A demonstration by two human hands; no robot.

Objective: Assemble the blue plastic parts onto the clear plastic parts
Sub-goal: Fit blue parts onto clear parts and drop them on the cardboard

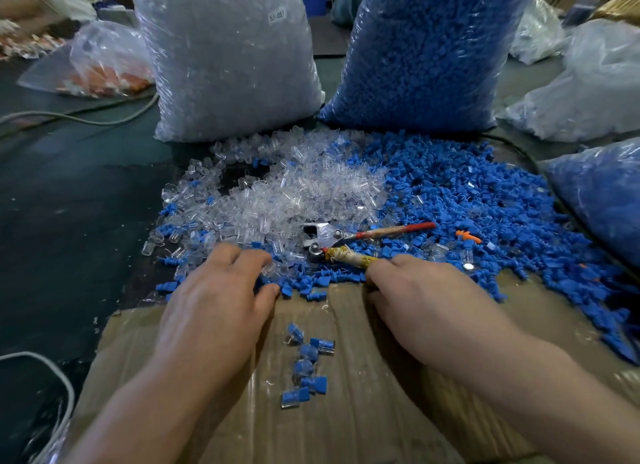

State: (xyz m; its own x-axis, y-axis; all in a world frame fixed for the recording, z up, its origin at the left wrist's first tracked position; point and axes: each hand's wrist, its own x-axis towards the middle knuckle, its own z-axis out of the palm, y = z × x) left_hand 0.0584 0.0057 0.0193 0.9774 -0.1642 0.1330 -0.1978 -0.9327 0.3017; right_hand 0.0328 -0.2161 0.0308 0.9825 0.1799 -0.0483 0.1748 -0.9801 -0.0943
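A: Work surface?
B: A dark tabletop (pixel 69 203) with a cardboard sheet (pixel 363 411) at the near edge. A clear-parts bag (pixel 228 58) and a blue-parts bag (pixel 426 54) stand behind.
A: Loose stock?
B: Clear plastic parts (pixel 304 189) are heaped centre-left and blue plastic parts (pixel 467 200) to the right. Pliers (pixel 332 236) lie between the heaps. Assembled pieces (pixel 306 366) lie on the cardboard.
A: Grip status?
B: The left hand (pixel 221 300) lies palm-down on the blue parts with its fingertips buried. The right hand (pixel 422 297) has its fingers tucked under, beside the pliers' handle. Neither grip can be told.

Palms down, left hand (pixel 221 299) and right hand (pixel 427 300) are reaching forward.
Left fingers are bending loosely; right fingers are curling under.
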